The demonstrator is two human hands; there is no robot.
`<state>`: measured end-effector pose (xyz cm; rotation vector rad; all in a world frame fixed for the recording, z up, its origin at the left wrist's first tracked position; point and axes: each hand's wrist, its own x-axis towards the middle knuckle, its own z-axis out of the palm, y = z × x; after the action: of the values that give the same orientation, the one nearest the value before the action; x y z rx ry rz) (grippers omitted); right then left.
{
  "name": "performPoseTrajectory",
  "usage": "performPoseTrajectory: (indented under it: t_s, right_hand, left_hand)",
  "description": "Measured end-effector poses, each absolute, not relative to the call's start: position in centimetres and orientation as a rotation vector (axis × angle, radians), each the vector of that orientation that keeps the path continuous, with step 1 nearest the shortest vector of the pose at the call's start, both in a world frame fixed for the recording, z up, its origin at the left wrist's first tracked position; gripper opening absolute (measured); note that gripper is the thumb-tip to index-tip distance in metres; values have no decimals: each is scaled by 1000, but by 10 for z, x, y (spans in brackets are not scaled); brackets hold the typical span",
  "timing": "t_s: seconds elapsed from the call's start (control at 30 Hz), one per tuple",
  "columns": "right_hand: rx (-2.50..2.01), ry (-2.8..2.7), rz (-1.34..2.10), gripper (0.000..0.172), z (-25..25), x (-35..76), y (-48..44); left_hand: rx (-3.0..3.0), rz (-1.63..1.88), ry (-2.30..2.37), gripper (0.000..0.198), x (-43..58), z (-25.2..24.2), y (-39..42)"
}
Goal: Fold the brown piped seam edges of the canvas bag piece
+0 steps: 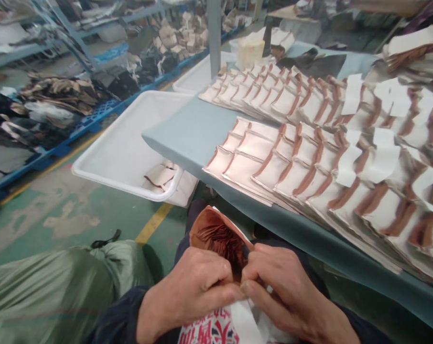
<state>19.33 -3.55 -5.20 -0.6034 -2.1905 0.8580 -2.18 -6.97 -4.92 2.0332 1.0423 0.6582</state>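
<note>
Over my lap lies a sewn piece [211, 227] with a smooth brown inside, a pale edge and brown folds bunched in its middle. My left hand [195, 289] has its fingers curled over the near edge of this piece, thumb pointing right. Close against it, my right hand [283, 282] pinches the same edge with thumb and fingers. The exact grip points are hidden under the fingers. Beneath both hands shows white material with red printed characters [211, 329], and a blank white strip [245, 321] lies across it.
A blue-grey table [180, 129] carries overlapping rows of cream pieces with brown edges [248, 143]. White strips [349, 157] lie over some. At its left end stands a white bin [105, 143] with pale pieces inside. A green sack [59, 291] rests on the floor at left.
</note>
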Motion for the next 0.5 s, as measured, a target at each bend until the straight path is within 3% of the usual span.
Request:
performPoseTrajectory:
  t_s: [0.3,0.5]
  right_hand:
    - [-607,-2027,891,45,-79,190,-35]
    - [-607,-1831,1021,41,-99,182,-51]
  left_hand:
    - [2085,1058,1141,40,22,-62,-93]
    - [2086,1005,1042,40,43,-73,-111]
